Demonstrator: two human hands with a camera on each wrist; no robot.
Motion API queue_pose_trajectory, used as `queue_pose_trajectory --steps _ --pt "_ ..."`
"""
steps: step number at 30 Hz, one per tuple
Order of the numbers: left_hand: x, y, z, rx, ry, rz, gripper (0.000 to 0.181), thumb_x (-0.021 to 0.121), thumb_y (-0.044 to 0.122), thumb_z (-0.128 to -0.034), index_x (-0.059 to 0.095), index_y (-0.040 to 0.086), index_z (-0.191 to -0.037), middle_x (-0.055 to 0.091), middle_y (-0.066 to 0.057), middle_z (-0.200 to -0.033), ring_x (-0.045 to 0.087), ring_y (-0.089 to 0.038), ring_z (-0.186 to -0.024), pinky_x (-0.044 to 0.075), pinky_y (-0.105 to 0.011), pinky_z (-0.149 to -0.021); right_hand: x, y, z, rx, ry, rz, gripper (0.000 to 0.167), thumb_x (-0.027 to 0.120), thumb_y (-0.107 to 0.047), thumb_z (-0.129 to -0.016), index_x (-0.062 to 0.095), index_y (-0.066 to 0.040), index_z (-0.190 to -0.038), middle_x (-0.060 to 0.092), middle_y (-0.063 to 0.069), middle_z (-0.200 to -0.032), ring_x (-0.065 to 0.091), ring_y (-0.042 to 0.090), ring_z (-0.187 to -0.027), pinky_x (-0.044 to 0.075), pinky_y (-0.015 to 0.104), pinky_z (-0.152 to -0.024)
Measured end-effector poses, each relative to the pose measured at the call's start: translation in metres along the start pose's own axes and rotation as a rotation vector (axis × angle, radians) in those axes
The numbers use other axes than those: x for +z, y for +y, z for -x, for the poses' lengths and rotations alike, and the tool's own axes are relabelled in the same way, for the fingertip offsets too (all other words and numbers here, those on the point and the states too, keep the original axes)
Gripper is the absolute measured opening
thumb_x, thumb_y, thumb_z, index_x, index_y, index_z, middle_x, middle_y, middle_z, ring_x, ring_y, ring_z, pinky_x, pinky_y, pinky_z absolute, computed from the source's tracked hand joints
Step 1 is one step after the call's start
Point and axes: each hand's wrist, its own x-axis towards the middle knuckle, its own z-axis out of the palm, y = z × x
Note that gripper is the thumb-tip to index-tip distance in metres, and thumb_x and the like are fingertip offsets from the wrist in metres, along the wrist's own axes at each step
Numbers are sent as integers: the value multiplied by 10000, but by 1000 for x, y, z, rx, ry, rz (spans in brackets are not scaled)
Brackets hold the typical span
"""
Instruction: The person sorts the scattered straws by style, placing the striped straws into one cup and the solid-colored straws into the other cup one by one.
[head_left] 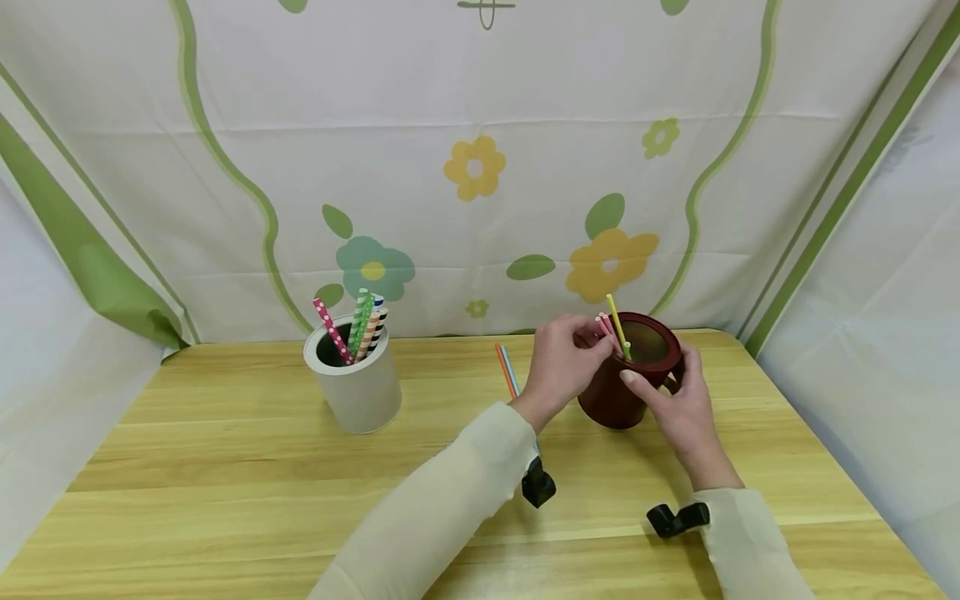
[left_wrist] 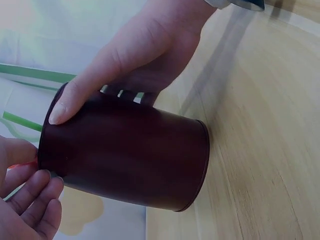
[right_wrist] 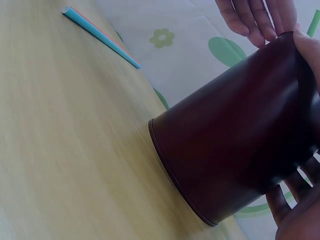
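Note:
A dark red mug (head_left: 611, 402) stands upright on the table at the right. My right hand (head_left: 684, 417) grips it from the right, thumb near the rim and fingers round the far side by the handle. At the left of the rim, my left hand (head_left: 566, 358) pinches several pink straws (head_left: 604, 325); their lower ends are hidden. A yellow straw (head_left: 615, 317) and a green straw (left_wrist: 22, 121) stick up out of the mug. In the right wrist view, the mug's side (right_wrist: 225, 130) fills much of the picture, with the left fingertips (right_wrist: 255, 25) at its rim.
An orange straw (head_left: 504, 367) and a blue straw (right_wrist: 100, 41) lie side by side on the table, partly behind the left forearm. Further left stands a white cup (head_left: 362, 400) holding several patterned straws (head_left: 365, 327). A flowered cloth (head_left: 472, 92) hangs behind the table.

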Motion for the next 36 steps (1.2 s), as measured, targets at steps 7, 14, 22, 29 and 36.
queue_pose_trajectory --steps 7,14,22,29,36 --pt "-2 -4 1 -22 -14 84 59 792 115 -985 812 93 -1035 732 -23 -870 600 -20 -758 531 -146 -709 1 0 1 -3 5 -6 682 804 -205 -977 415 -200 -1537 516 -172 -1393 480 24 -1303 403 131 -987" --pt "-4 -7 4 -20 -11 134 90 791 114 -984 800 97 -1072 747 -23 -910 637 -34 -796 560 -162 -756 2 -2 1 -4 8 -11 667 800 -204 -981 420 -195 -1529 518 -172 -1387 484 23 -1304 403 131 -998" --pt "-16 -11 6 -71 19 183 111 784 144 -983 803 84 -1075 775 -52 -970 692 -75 -844 590 -192 -801 2 -2 1 -5 14 -16 658 806 -193 -973 432 -203 -1514 533 -170 -1369 495 24 -1287 406 132 -996" --pt "-31 -29 7 -164 72 202 98 808 123 -956 802 62 -1033 780 -73 -957 706 -92 -826 604 -234 -781 0 -1 0 -5 11 -7 665 810 -200 -970 431 -205 -1516 533 -173 -1369 489 23 -1292 404 132 -1000" --pt "-49 -56 12 -297 90 209 141 803 145 -971 780 51 -1075 756 -79 -970 770 -230 -875 597 -281 -739 1 -1 1 -1 11 -12 658 810 -198 -970 432 -201 -1509 533 -169 -1361 488 30 -1286 408 121 -989"
